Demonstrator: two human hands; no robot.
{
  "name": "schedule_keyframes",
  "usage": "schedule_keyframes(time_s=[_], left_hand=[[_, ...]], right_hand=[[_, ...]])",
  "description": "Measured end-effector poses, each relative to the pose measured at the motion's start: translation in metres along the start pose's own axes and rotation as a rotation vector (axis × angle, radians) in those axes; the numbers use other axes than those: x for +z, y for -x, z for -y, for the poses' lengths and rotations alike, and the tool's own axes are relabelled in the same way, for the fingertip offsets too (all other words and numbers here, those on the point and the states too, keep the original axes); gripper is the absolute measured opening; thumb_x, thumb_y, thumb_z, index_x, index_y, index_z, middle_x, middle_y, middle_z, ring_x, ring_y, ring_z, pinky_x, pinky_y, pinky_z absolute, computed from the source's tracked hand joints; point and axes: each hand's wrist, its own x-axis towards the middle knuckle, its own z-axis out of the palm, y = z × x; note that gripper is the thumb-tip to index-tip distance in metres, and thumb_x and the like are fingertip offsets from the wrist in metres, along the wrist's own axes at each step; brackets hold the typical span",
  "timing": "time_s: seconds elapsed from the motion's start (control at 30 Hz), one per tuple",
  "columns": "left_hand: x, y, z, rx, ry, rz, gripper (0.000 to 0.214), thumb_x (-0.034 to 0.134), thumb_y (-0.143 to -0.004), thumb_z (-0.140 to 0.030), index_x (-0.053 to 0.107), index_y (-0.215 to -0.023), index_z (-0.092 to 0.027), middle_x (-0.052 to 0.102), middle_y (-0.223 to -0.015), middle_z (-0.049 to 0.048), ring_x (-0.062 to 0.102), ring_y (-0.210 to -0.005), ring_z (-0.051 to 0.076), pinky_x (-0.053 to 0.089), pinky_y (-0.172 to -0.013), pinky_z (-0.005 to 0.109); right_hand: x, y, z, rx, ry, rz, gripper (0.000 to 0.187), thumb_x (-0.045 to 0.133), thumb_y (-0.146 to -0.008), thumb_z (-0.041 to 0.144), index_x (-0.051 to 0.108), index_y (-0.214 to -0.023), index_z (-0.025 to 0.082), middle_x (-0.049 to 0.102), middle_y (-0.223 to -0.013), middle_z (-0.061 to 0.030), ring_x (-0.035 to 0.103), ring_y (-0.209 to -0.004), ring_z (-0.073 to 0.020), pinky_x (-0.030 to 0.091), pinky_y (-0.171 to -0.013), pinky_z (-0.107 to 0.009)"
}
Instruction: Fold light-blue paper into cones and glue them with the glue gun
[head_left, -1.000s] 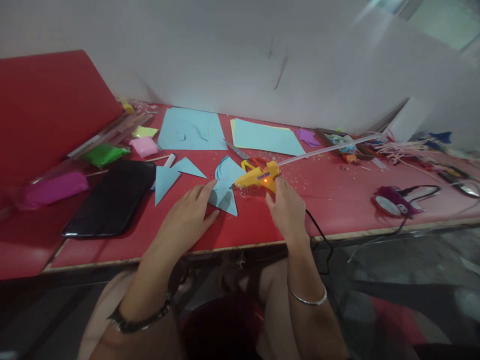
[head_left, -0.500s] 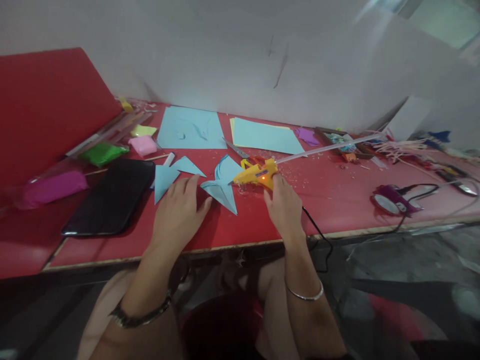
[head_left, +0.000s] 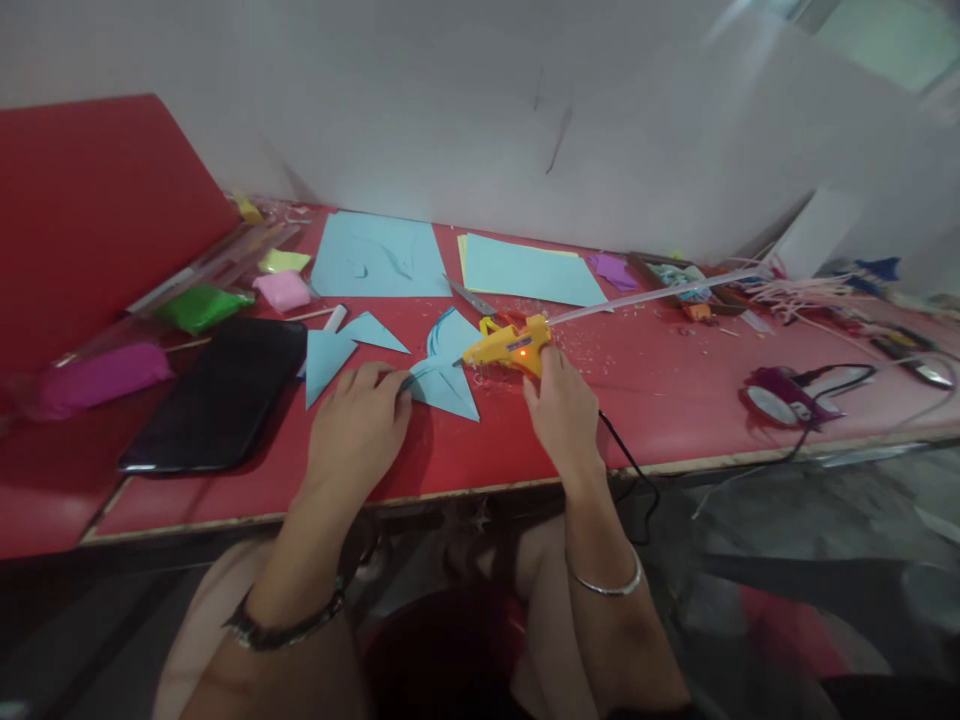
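My right hand is wrapped round the grip of a yellow hot glue gun with a small lit orange lamp on its side. The gun's nozzle points left and meets, or nearly meets, the top of a light blue paper cutout. At that cutout's left tip, my left hand pinches the paper between thumb and fingers. Just behind lies another blue paper piece with darker curved lines. Left of it, beyond my left fingers, are more blue paper cutouts.
Scissors lie behind the gun. Blue sheets rest near the wall. A black tablet-like slab and coloured clay packs are on the left. The gun's black cord hangs over the table's front edge. A purple device sits right.
My left thumb and fingers have closed on the left tip of the blue cutout, which has turned slightly. The glue gun stays at nearly the same spot.
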Motion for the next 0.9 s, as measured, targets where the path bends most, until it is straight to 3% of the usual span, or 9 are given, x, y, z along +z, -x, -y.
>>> schedule_keyframes(time_s=[0.17,0.37,0.63,0.8,0.9], left_hand=[[-0.001,-0.001,-0.003,-0.035,0.005,0.011,0.034,0.043,-0.084,-0.036,0.058,-0.108,-0.017,0.057,-0.108,0.0082,0.049,-0.101,0.028,0.043,-0.082,0.038],[-0.001,-0.002,-0.004,-0.041,-0.011,-0.006,0.030,0.048,-0.080,-0.035,0.058,-0.103,-0.019,0.058,-0.104,0.0076,0.050,-0.098,0.027,0.042,-0.081,0.037],[0.004,-0.003,0.001,-0.016,0.038,-0.054,0.021,0.045,-0.079,-0.034,0.058,-0.084,-0.018,0.058,-0.098,0.0084,0.051,-0.093,0.028,0.043,-0.076,0.038],[0.005,-0.008,0.002,-0.019,0.307,-0.076,0.017,0.044,-0.079,-0.031,0.056,-0.080,-0.019,0.058,-0.094,0.0073,0.055,-0.088,0.023,0.043,-0.078,0.035],[0.003,-0.011,0.001,-0.060,0.475,-0.211,0.015,0.044,-0.078,-0.031,0.054,-0.076,-0.019,0.056,-0.091,0.0078,0.054,-0.092,0.022,0.042,-0.083,0.034]], right_hand=[[0.005,0.002,0.000,0.013,-0.071,-0.053,0.034,0.053,-0.079,0.030,0.045,-0.107,0.014,0.059,-0.100,-0.0128,0.057,-0.091,-0.0261,0.044,-0.063,-0.032],[0.004,0.001,-0.009,0.123,-0.202,-0.156,0.036,0.045,-0.082,0.036,0.041,-0.109,0.013,0.056,-0.101,-0.0147,0.055,-0.092,-0.0268,0.044,-0.068,-0.036],[-0.001,-0.006,-0.065,0.324,-0.160,-0.268,0.027,0.033,-0.082,0.021,0.044,-0.104,0.010,0.053,-0.099,-0.0178,0.051,-0.093,-0.0279,0.040,-0.074,-0.039],[0.005,-0.006,-0.090,0.370,-0.006,-0.147,0.030,0.033,-0.079,0.017,0.045,-0.105,0.005,0.055,-0.094,-0.0199,0.052,-0.088,-0.0295,0.038,-0.071,-0.039],[0.006,-0.007,-0.091,0.328,0.074,-0.080,0.031,0.032,-0.079,0.014,0.046,-0.104,0.001,0.056,-0.094,-0.0215,0.051,-0.089,-0.0294,0.037,-0.075,-0.039]])
